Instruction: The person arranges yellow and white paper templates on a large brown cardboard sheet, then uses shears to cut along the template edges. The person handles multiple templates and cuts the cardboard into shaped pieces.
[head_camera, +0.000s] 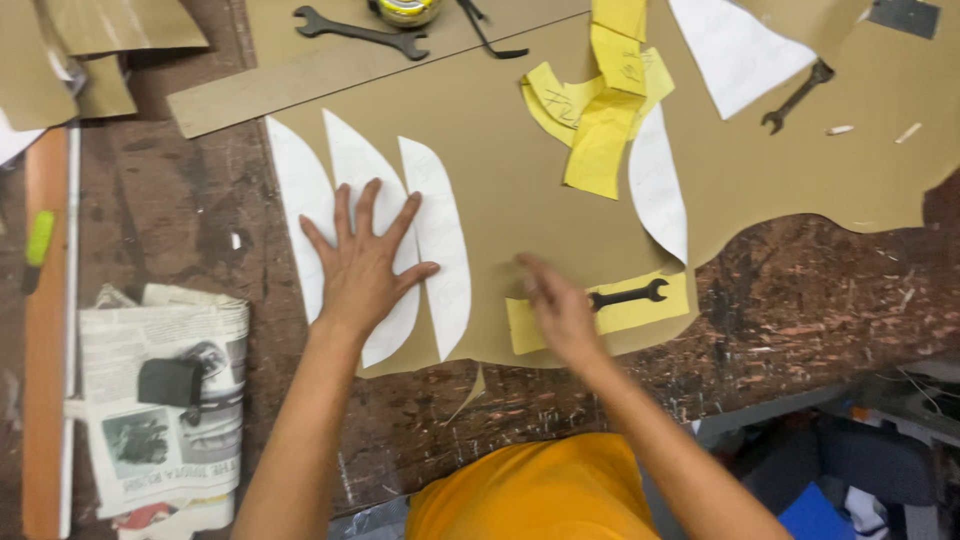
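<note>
My left hand (362, 265) lies flat with fingers spread on the middle one of three white curved paper patterns (440, 235), which lie side by side on a tan cardboard sheet (520, 190). My right hand (555, 305) is blurred, hovering over the cardboard's near edge, fingers loosely apart, holding nothing that I can see. Just to its right a small black wrench (628, 295) rests on a yellow paper strip (655, 310).
Yellow paper pieces (600, 110) and more white patterns (660, 185) lie further back. Wrenches (362, 32) (797, 96) and a tape roll (408, 10) sit at the far side. A folded newspaper (165, 400) and a wooden strip (45, 330) lie left.
</note>
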